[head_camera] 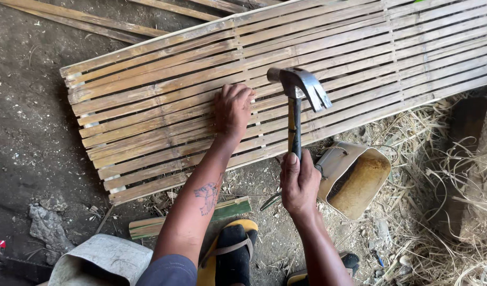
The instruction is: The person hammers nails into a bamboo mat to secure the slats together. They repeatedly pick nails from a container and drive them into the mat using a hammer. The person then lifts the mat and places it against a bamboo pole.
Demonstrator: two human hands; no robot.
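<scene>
Right hand (299, 182) grips hammer (298, 100) above bamboo panel (148, 100); left hand (232, 109) pressed on slats, fingers curled; tan open container (355, 177) just beside right hand

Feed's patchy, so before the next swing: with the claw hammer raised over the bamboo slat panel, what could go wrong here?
The left hand lies flat on the woven bamboo slat panel right beside the steel claw hammer in the right hand; a stray blow could hit fingers. The thin slats might also split. The foot in the yellow sandal is exposed.

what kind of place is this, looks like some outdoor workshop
Probably an informal bamboo-working spot on bare ground: a woven bamboo slat panel lies on the dirt floor, with loose strips and dry shavings around.
</scene>
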